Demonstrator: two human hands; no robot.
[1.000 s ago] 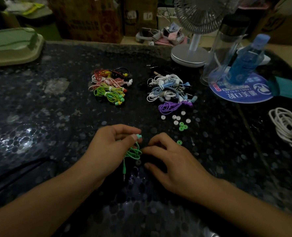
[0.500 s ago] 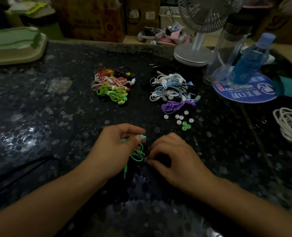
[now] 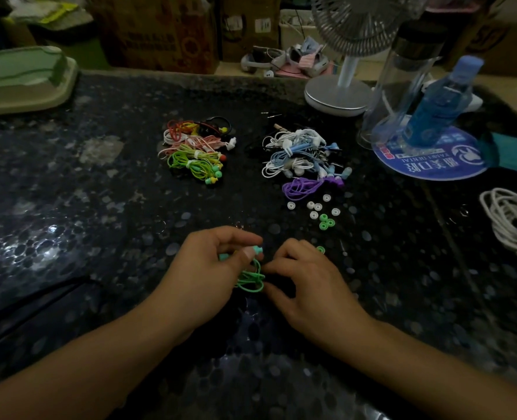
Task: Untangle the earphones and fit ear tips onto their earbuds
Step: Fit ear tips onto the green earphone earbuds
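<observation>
My left hand (image 3: 204, 274) pinches a green earphone set (image 3: 251, 278) near its teal earbud (image 3: 257, 250), with the coiled cord hanging below my thumb. My right hand (image 3: 307, 286) sits just right of the coil, fingers curled with their tips at the cord. One green ear tip (image 3: 320, 249) lies behind my right hand. Several loose white ear tips (image 3: 313, 207) and three green ear tips (image 3: 325, 222) lie farther back on the dark table (image 3: 99, 207).
A pile of bundled colourful earphones (image 3: 196, 151) lies at centre left, a white, blue and purple earphone pile (image 3: 304, 157) at centre right. A fan base (image 3: 337, 93), clear bottle (image 3: 402, 83), blue bottle (image 3: 442, 101) and white cable coil (image 3: 511, 219) stand right; a green container (image 3: 17, 80) far left.
My right hand's fingertips have closed in on the green cord. The cord's plug, which hung below my left hand, is now out of sight.
</observation>
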